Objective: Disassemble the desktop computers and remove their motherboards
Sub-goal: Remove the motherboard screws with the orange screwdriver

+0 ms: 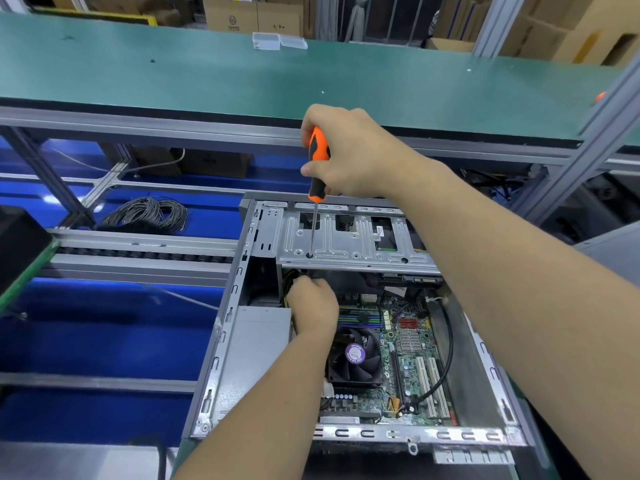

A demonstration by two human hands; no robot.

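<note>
An open desktop case [221, 344] lies on its side in front of me. Inside it sits the green motherboard [412, 362] with a black CPU fan [355, 356]. My right hand [349, 154] grips an orange-and-black screwdriver [317, 161] held upright, its tip in a hole of the metal drive cage [349, 240]. My left hand [311, 306] reaches down into the case under the cage, its fingers curled around cables near the power supply [258, 344]; the fingertips are hidden.
A green-topped shelf [242, 74] runs across above the case, carrying a small clear plastic box [266, 41]. A coil of grey wire [149, 214] lies on blue matting to the left. Cardboard boxes stand behind. A black cable [446, 358] crosses the motherboard's right side.
</note>
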